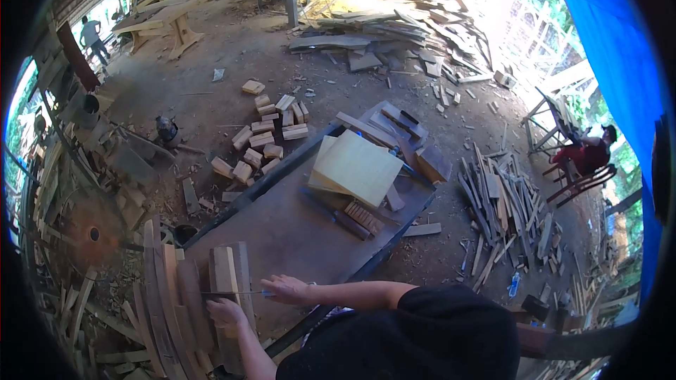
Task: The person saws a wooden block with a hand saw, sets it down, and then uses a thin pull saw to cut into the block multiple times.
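Observation:
My right hand [287, 289] is closed round the end of a thin, straight tool [236, 293] with a bluish part by the fingers. The tool reaches left across a light wood strip [225, 271] on the bench; its exact kind is too small to tell. My left hand [227, 313] lies nearly flat, with fingers stretched out, over the wood just below the tool's far end. Darker boards lie on both sides of the light strip. Farther along the workbench [264, 229] rest pale square panels [359, 169] and a dark wooden piece with slats [359, 218].
Cut wood blocks [262, 139] lie on the ground beyond the bench. Scrap slats [500, 200] are heaped at right, near a seated person [590, 155]. A larger board pile [394, 24] and a wooden table [165, 15] stand at the back. Long planks [165, 302] lie at left.

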Demonstrator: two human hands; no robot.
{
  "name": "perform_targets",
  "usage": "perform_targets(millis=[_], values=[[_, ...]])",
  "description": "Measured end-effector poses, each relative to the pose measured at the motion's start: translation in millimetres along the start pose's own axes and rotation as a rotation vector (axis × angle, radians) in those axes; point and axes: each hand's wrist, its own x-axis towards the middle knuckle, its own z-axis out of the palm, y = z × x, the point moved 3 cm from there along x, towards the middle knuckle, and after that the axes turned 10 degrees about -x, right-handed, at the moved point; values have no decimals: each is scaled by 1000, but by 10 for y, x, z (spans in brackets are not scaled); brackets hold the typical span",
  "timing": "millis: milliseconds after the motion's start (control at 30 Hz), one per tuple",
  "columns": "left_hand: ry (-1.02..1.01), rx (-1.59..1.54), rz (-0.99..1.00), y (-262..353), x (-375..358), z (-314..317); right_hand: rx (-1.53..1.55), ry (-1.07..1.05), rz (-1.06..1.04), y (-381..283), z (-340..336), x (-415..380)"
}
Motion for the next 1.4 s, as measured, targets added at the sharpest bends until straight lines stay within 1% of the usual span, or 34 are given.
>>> perform_targets(millis=[67,100,133,167,200,233,300,333,367,400,467,533,600,633,700,733,800,833,900,933,967,1000,1067,1133,1200,1267,1333,1400], values=[[39,-7,34,-108,2,-18,50,-14,-23,-71,10,-6],[14,-7,40,-48,-54,-114,60,18,-45,-72,-15,0],[184,-42,51,-247,-5,189,48,-60,-153,-86,18,27],[58,-26,18,-173,-5,61,57,-21,-116,-35,52,66],[219,-48,80,-338,43,324,66,8,-73,6,78,81],[339,-129,70,-407,50,463,49,-90,-171,-5,96,89],[-66,-206,-148,22,-75,-242,-10,-64,-104,39,40,99],[68,-147,-114,-51,-79,-63,-29,-144,-188,23,58,72],[200,-75,-57,-85,5,104,-15,-114,-191,31,35,108],[231,-75,-115,-87,5,49,10,-66,-174,35,14,137],[214,-140,-180,-22,-4,-21,20,-69,-222,25,35,134],[270,-166,-193,-3,-56,-71,33,-60,-242,34,13,95],[209,-160,-226,-27,-27,-66,20,-132,-185,31,46,131],[227,-154,-231,-34,-14,-76,30,-132,-202,17,48,142],[220,-166,-213,-5,-27,-35,85,-80,-264,34,-10,109],[237,-163,-234,-9,-54,1,88,-93,-288,64,-26,84],[237,-122,-187,-43,-50,-3,98,-30,-374,55,-41,59],[297,-137,-195,11,-57,-54,106,-37,-397,69,-37,46],[296,-153,-203,86,-62,-176,94,-90,-368,133,-68,39],[286,-172,-223,103,-88,-240,93,-97,-385,133,-69,61],[192,-210,-261,100,-70,-288,117,-99,-379,138,-58,76],[204,-210,-289,49,-45,-258,141,-106,-372,131,-47,82],[308,-203,-273,-18,-48,-106,158,-148,-368,80,-81,94],[285,-203,-321,10,-51,-122,171,-178,-336,77,-109,50],[319,-171,-338,6,-33,-125,190,-175,-304,95,-119,41],[294,-182,-342,-3,-53,-131,226,-171,-313,131,-94,43],[324,-174,-314,-8,-36,-135,273,-156,-329,177,-14,122],[289,-159,-335,7,-12,-152,386,-261,-228,237,107,207]])
